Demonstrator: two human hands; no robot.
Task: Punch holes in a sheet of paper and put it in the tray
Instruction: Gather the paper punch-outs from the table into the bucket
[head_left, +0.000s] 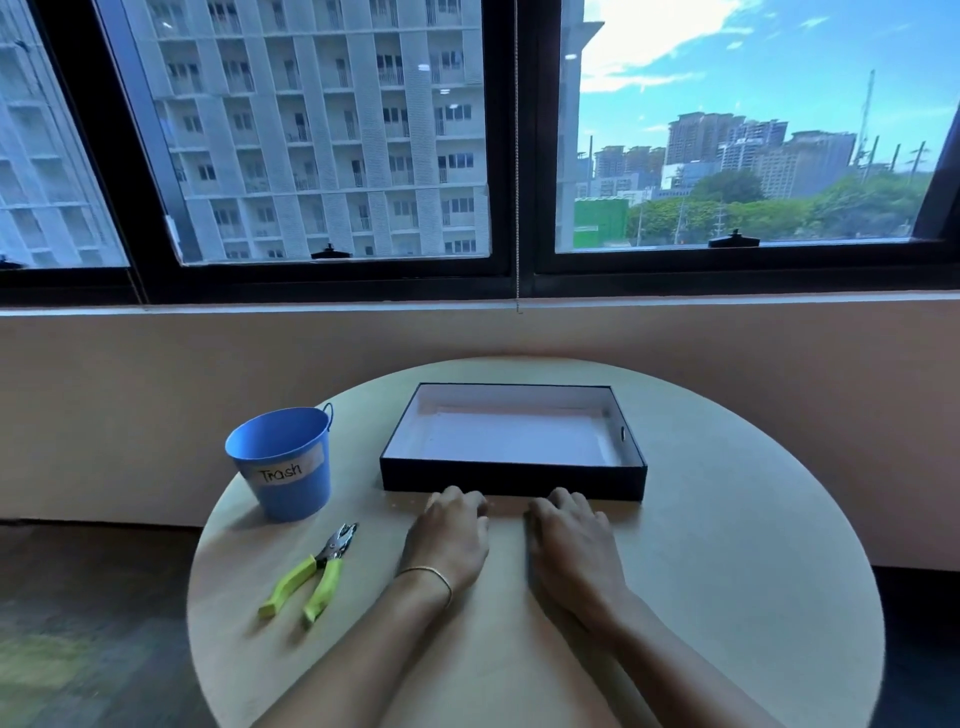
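White sheet's in the tray (511, 480) at 12 o'clock; our hands, left (451, 540) and right (571, 545), lie flat, holding nothing (a careless nudge could shove it).

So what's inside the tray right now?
The tray holds what looks like a white sheet lying flat on its floor. The front wall hides the near strip, and punched holes can't be made out.

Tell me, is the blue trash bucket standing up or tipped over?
Standing up: the bucket rests on its base, its open mouth facing upward.
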